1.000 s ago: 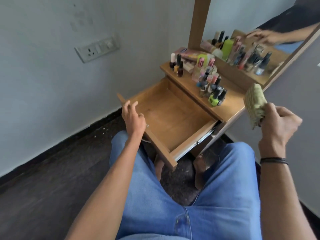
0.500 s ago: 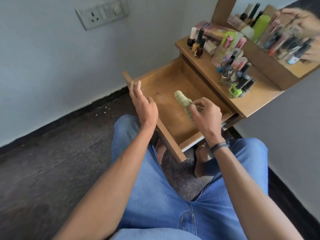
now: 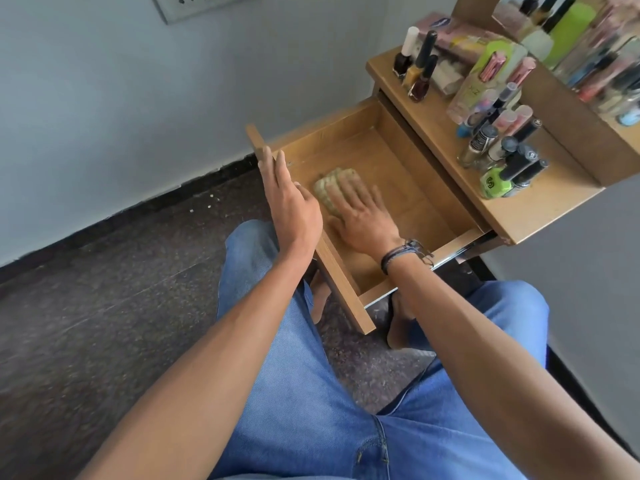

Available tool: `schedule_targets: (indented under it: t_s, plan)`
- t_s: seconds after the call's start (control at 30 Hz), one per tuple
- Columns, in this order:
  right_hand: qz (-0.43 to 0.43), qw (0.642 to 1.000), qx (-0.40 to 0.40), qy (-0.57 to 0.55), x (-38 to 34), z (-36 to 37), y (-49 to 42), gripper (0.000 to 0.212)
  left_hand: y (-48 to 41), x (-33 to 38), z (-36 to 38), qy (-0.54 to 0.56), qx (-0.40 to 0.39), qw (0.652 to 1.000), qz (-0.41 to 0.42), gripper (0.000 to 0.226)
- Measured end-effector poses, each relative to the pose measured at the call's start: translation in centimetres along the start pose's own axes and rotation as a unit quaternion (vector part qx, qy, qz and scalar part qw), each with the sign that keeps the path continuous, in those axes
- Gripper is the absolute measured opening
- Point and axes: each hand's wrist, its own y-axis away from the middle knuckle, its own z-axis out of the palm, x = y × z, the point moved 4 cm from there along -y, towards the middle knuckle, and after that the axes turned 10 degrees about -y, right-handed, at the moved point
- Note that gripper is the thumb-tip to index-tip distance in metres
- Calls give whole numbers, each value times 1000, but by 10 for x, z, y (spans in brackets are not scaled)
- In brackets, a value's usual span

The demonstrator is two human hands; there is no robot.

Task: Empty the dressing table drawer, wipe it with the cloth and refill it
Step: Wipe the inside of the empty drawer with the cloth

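The cloth point(image 3: 329, 188) is pressed flat on the drawer point(image 3: 398, 161) floor, near its front left corner, by the spread right hand point(image 3: 360, 216). The front panel is touched by the straight-fingered left hand point(image 3: 291, 206).

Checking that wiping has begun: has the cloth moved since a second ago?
Yes. The cloth went from mid-air beside the table top down into the drawer, where the right hand presses it flat near its front.

The drawer point(image 3: 391, 157) is left bare at its far and right parts; its near left part is occupied by the right hand point(image 3: 363, 216) and cloth point(image 3: 327, 188). The surface point(image 3: 540, 209) above is crowded with upright bottles point(image 3: 498, 157).
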Motion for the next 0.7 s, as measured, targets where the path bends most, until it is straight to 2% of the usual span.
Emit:
schedule_targets:
  t_s: [0.1, 0.2, 0.3, 0.43, 0.53, 0.6, 0.7]
  plan:
    - [-64, 997, -49, 15, -12, 9, -8, 58, 0, -1, 1, 2, -7, 1000, -5, 64]
    - [-75, 994, -78, -12, -2, 2, -18, 55, -2, -1, 2, -2, -9, 1000, 0, 65]
    - [-42, 997, -59, -15, 21, -13, -29, 56, -2, -4, 1, -3, -9, 1000, 0, 65]
    - [55, 997, 2, -56, 64, -32, -42, 58, -1, -2, -1, 0, -9, 1000, -4, 64]
    - [100, 992, 20, -72, 67, -31, -49, 60, -3, -2, 0, 2, -9, 1000, -12, 65]
    - [109, 989, 24, -95, 54, -30, -54, 59, -2, -3, 0, 1, -8, 1000, -13, 66]
    - [71, 992, 5, -107, 22, -23, -63, 57, 0, -2, -1, 4, -10, 1000, -14, 67]
